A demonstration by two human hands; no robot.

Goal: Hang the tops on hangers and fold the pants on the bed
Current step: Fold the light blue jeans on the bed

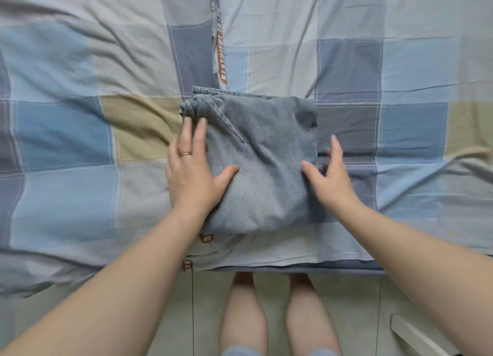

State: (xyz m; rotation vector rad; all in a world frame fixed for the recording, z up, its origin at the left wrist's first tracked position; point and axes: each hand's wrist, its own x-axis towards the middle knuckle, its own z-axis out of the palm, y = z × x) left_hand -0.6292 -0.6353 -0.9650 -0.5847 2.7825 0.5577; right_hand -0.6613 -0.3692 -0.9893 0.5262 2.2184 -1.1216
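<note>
The left grip (192,169), a bare hand with a thin gold ring (186,153), lies spread flat, fingers straight, pressing the left side of the folded pale blue denim pants (264,163). The right grip (333,179) straddles their right edge, thumb on top and fingers reaching past it; whether it pinches the cloth cannot be told. The pants lie between the two grips as a squarish bundle on the blue, grey and beige checked bed (66,136), near its front edge.
</note>
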